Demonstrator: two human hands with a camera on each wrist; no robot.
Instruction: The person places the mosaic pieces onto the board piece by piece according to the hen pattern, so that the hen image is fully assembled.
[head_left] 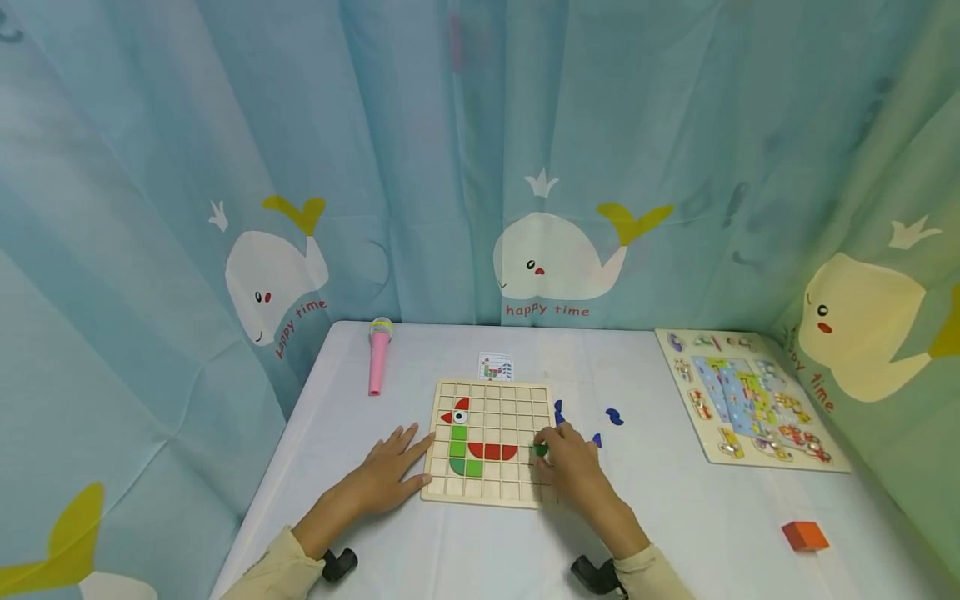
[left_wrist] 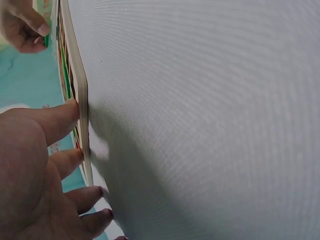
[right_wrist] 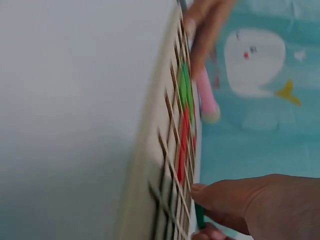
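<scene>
Green tile (head_left: 540, 450) in right hand (head_left: 573, 471), over grid board (head_left: 491, 492) right edge.

The right hand (right_wrist: 260, 205) pinches a green piece (right_wrist: 200, 216) at the wooden grid board (right_wrist: 165, 165); a pink microphone (right_wrist: 207, 97) lies beyond.

You have open desk (head_left: 465, 550) in front of the grid board (head_left: 491, 442), between your two forearms. Your left hand (head_left: 390, 475) lies flat against the board's left edge, blocking that side. Your right hand (head_left: 573, 467) covers the right edge. Blue pieces (head_left: 615, 416) lie just right of it. Between them and the puzzle board (head_left: 750, 400) runs a bare strip. The pink microphone (head_left: 378, 358) lies far left, the orange block (head_left: 805, 535) near right.
</scene>
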